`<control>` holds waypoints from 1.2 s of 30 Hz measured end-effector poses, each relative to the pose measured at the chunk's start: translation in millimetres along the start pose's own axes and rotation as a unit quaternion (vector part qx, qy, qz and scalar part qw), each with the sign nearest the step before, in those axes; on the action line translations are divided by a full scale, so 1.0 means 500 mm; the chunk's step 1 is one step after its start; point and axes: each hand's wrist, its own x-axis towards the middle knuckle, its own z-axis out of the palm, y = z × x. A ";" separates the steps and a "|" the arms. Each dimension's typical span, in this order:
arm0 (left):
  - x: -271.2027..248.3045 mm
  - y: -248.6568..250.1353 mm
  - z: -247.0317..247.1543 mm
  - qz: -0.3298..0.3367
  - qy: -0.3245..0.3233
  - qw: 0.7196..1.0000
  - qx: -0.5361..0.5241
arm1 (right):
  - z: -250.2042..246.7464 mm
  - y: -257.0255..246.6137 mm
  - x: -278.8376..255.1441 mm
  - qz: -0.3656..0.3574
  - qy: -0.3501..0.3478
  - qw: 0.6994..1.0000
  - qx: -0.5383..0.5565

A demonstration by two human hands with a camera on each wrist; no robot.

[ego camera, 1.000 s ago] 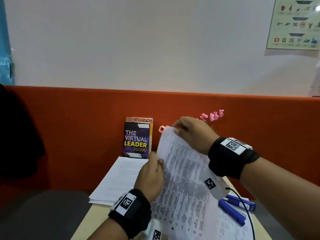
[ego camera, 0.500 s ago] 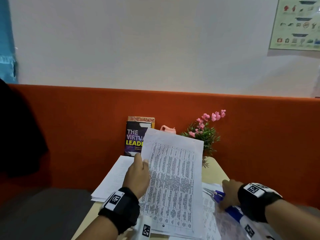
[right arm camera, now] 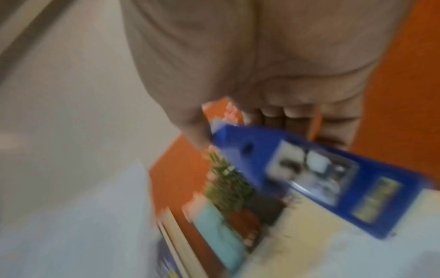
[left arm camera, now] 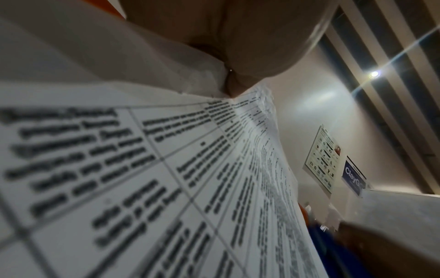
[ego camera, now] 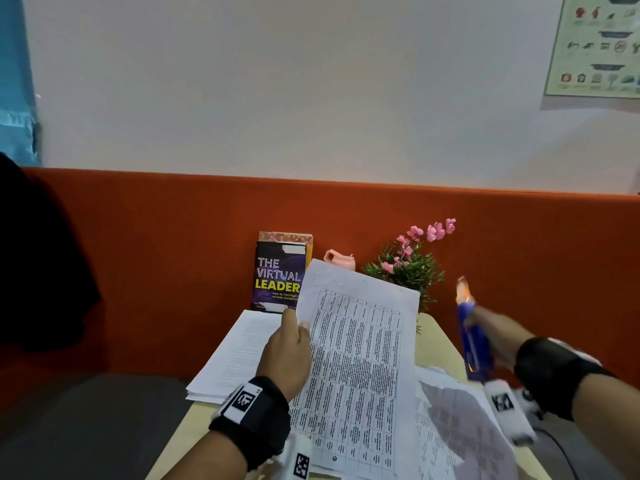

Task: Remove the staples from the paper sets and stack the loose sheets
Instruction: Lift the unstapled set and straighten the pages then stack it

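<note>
My left hand [ego camera: 289,344] pinches the left edge of a printed paper set [ego camera: 356,368] and holds it tilted up above the table; the left wrist view shows its table print [left arm camera: 166,169] close up under my thumb. My right hand [ego camera: 491,336] grips a blue stapler [ego camera: 472,337], lifted upright to the right of the sheets and blurred by motion. In the right wrist view my fingers curl around the blue stapler [right arm camera: 309,169]. A stack of loose sheets [ego camera: 239,355] lies on the table at the left.
More printed sheets [ego camera: 457,427] lie on the beige table [ego camera: 436,344] under my right wrist. A book [ego camera: 278,275], a pink object [ego camera: 339,259] and a flowering plant [ego camera: 410,265] stand against the orange partition [ego camera: 173,254] at the back.
My right hand let go of the paper's top corner, dropped to the table, took the blue stapler and lifted it. My left hand keeps holding the paper set up.
</note>
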 end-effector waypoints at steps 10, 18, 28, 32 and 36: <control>-0.030 0.068 0.053 0.078 -0.015 0.995 0.061 | 0.051 -0.236 -0.095 -0.167 -0.015 0.935 0.312; -0.055 0.098 0.064 0.124 -0.034 0.986 0.105 | 0.152 -0.271 -0.115 -0.281 0.072 0.928 0.234; -0.057 0.097 0.078 0.105 -0.041 0.986 0.122 | 0.184 -0.260 -0.115 -0.339 0.109 0.911 0.208; -0.059 0.098 0.076 0.098 -0.047 0.986 0.130 | 0.182 -0.249 -0.093 -0.337 0.132 0.925 0.119; -0.064 0.109 0.077 0.099 -0.056 0.983 0.143 | 0.195 -0.227 -0.080 -0.337 0.130 0.929 0.080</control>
